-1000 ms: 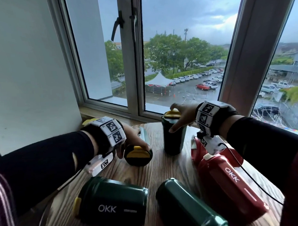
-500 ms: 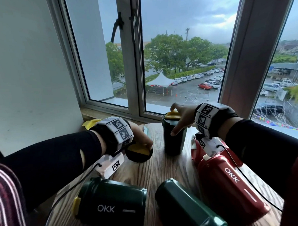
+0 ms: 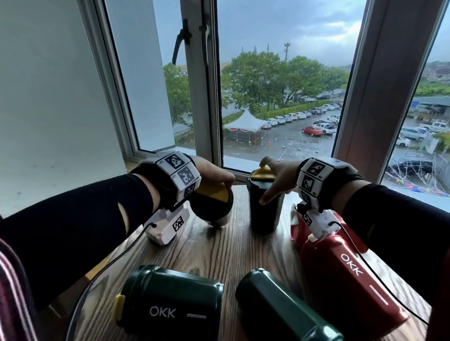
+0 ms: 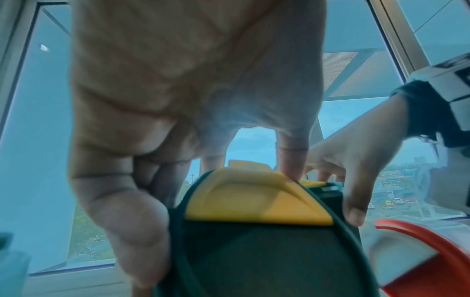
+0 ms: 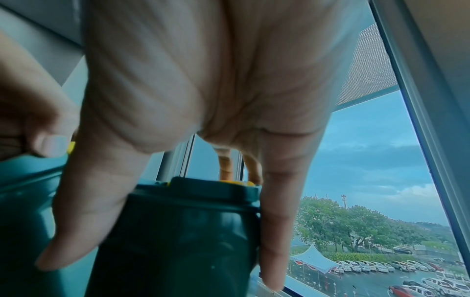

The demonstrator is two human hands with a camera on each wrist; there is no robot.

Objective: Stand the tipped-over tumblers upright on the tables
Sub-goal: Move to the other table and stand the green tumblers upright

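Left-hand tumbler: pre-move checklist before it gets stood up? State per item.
1. Left hand grip on the tilted green tumbler: ok, fingers curl round its lid end.
2. Tumbler upright: not ok, tilted, lid toward the camera.
3. Right hand on the upright green tumbler: ok, standing on the table.
4. Landing spot beside it: cannot tell, the hand hides it.
5. Others standing: not ok, the OKK green tumbler, the second green one and the red tumbler lie flat.
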